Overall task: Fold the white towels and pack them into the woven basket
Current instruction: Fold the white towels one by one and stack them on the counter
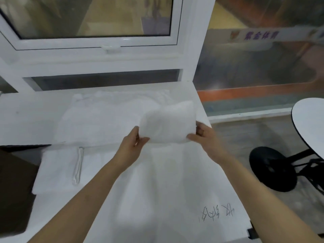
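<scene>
Nearest the camera, two bare forearms reach forward over a white table (175,199), whose near right part carries some handwritten black marks (217,212). More white cloth (154,172) lies spread on the table under the arms, its edges hard to tell from the surface. To the left of the arms, a folded white towel (57,171) lies flat near the table's left edge, with a pale strip or seam running along its right side.

Further out, both hands hold a folded towel (168,123) lifted above the table. The left hand (133,142) grips its near left corner, thumb on top and fingers curled underneath. The right hand (203,135) grips the near right corner in the same way, thumb pressed on the upper face. The bundle is thick and puffy, tilted slightly with its far right corner highest.

Beyond the held towel, a rumpled heap of white fabric (112,109) rests on the back of the table, against the white window frame (98,58). No woven basket can be made out; the scene is blurred.

To the right, well apart from the table, stands a round table (310,123) with a dark edge and a black base (271,169) on the floor. Past the glass hangs a banner (259,35) with purple characters.
</scene>
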The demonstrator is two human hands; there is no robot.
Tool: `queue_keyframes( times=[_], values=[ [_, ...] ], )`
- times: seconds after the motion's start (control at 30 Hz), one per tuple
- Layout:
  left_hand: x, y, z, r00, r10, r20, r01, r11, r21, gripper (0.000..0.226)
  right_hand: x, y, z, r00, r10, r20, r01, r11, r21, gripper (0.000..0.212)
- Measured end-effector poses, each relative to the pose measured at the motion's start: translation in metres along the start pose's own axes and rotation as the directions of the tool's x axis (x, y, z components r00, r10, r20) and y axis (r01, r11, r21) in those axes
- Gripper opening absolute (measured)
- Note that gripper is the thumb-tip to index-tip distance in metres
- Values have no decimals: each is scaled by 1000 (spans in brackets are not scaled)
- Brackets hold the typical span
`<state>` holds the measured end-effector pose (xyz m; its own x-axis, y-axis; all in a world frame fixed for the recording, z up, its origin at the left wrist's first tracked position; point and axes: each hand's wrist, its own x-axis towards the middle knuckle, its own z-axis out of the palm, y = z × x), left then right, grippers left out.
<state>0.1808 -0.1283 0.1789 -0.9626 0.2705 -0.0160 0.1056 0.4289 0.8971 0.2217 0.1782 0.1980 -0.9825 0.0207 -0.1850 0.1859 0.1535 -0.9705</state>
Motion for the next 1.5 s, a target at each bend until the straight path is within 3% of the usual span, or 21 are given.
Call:
queue_keyframes(
  times=[0.1,0.23,0.37,0.43,0.5,0.63,0.73,0.83,1.0,1.2,1.27,1.37,1.43,1.5],
  values=[
    [-43,-38,15,995,22,99,-35,991,128,35,-31,32,17,998,65,-17,-67,971,-231,12],
    [-104,-102,46,940,-120,318,60,979,194,37,-76,117,37,976,213,44,-188,928,-323,9],
    [-151,-135,70,923,-184,337,138,978,155,35,-112,163,49,939,328,103,-274,895,-352,14],
    [-159,-144,74,926,-211,312,181,976,123,22,-118,169,51,932,354,84,-305,885,-352,13],
    [-155,-147,78,933,-238,269,210,969,126,29,-113,172,51,932,358,51,-317,878,-359,10],
    [-125,-130,86,937,-330,115,310,937,163,30,-85,171,52,944,329,-41,-318,866,-386,31],
    [-90,-125,97,903,-430,16,419,888,191,30,-58,173,56,941,316,-120,-338,864,-374,24],
    [-60,-126,110,853,-521,-22,500,805,319,23,-32,180,60,921,343,-182,-389,808,-444,19],
    [-30,-136,132,820,-572,-36,512,702,495,20,-2,195,60,881,394,-261,-471,695,-544,18],
    [-25,-138,153,787,-594,-166,589,644,488,34,9,213,59,855,406,-323,-517,610,-600,25],
    [-29,-135,160,826,-499,-263,560,672,485,33,9,215,60,869,361,-338,-494,629,-600,23],
    [-34,-134,166,913,-296,-281,408,666,624,57,6,217,61,949,126,-288,-298,652,-697,38],
    [-37,-130,172,971,-172,-164,238,698,676,60,5,218,61,981,10,-194,-161,602,-782,48],
    [-43,-133,180,995,-94,19,56,729,683,52,3,221,62,998,21,-60,-63,534,-843,53]
  ],
)
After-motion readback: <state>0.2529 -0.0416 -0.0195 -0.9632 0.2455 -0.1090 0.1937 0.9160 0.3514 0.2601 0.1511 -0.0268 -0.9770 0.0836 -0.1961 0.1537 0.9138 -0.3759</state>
